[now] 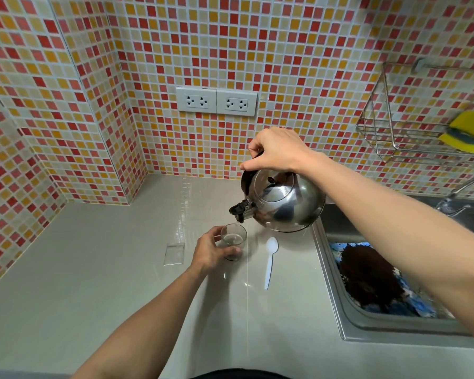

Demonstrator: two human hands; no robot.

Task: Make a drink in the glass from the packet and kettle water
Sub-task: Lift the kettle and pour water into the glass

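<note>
A small clear glass (233,239) stands on the grey counter (93,269), with a little liquid in its bottom. My left hand (212,248) wraps around the glass from the left. A shiny steel kettle (283,203) hangs tilted above and to the right of the glass, its black spout (240,210) pointing down at the rim. My right hand (274,151) grips the kettle's black handle from above. A clear, flat packet (175,254) lies on the counter left of the glass. A white plastic spoon (270,262) lies to the right of the glass.
A steel sink (337,294) is set in the counter at the right, with a blue patterned dish holding something dark brown (372,280). A tap (460,195) stands behind it. A wire rack (389,132) with yellow sponges (465,131) hangs on the tiled wall. Two double sockets (216,101) sit on the back wall.
</note>
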